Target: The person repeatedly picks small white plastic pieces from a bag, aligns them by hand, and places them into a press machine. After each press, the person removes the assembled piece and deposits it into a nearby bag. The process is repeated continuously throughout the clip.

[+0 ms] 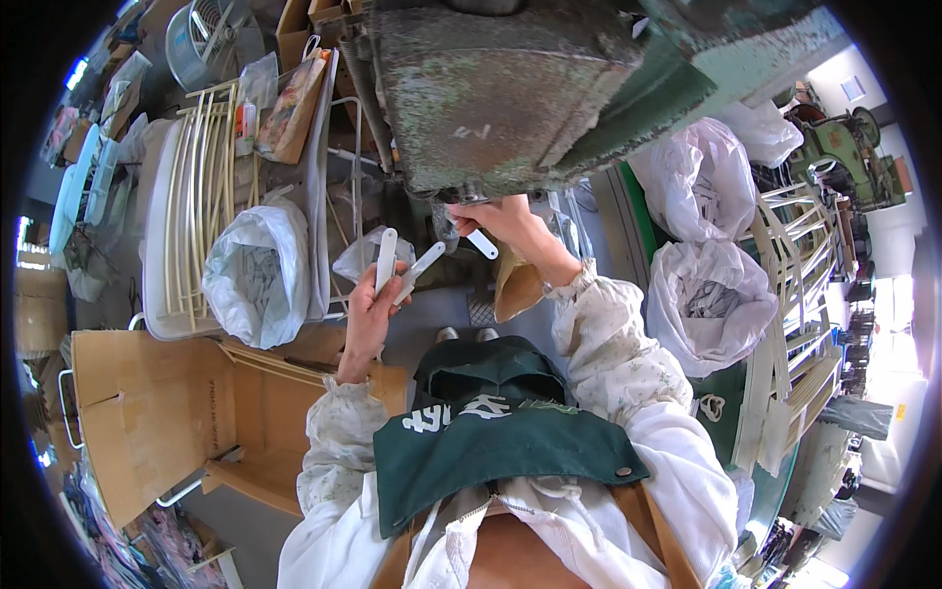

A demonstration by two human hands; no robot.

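In my left hand [369, 312], fingers closed, are two flat white handles [386, 259] with rounded ends and a small hole near the tip. They fan out upward from my grip. My right hand [508, 226] reaches under the lower edge of a large worn green metal machine [500, 108]. A similar white handle [482, 243] sticks out below its pinched fingers. What lies at the fingertips, close under the machine, is partly hidden. Both forearms wear pale patterned sleeves, and a dark green apron [500, 442] covers my front.
To the left, a white plastic bag [257, 277] of grey pieces stands by thin pale rods [201, 196]. An open cardboard box [152, 412] is at lower left. On the right are two more filled bags [711, 306] beside stacked pale strips [800, 294]. A fan [211, 44] stands at far left.
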